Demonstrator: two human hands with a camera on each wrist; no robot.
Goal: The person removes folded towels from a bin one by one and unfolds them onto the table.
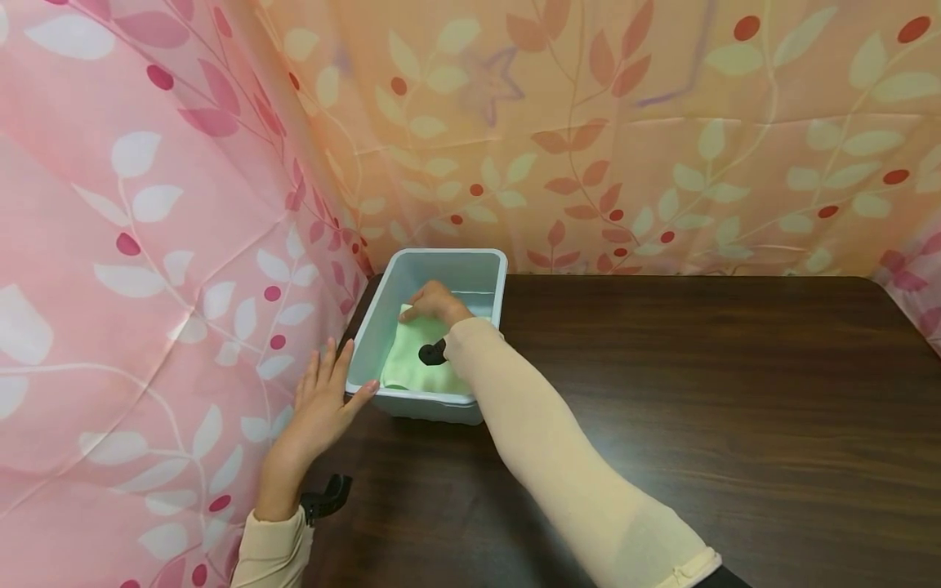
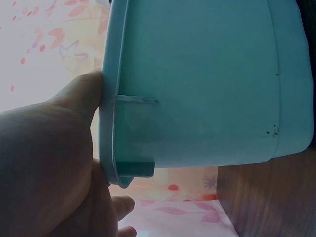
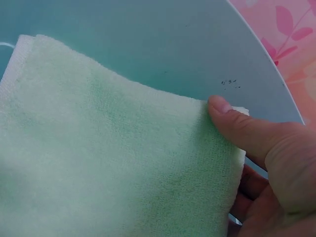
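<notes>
A folded light green terry towel lies inside a pale blue-grey plastic bin. My right hand reaches into the bin and pinches a far corner of that towel. In the right wrist view, the thumb presses on top of the towel, with the other fingers partly hidden beneath it. At the bin's near left corner, my left hand rests against the rim with its fingers spread and fairly straight. The left wrist view shows its thumb touching the rim of the bin.
The bin stands at the far left corner of a dark wooden table. A pink leaf-patterned curtain hangs close along the left side, and an orange one hangs behind the table. Black wrist mounts stick out near both hands.
</notes>
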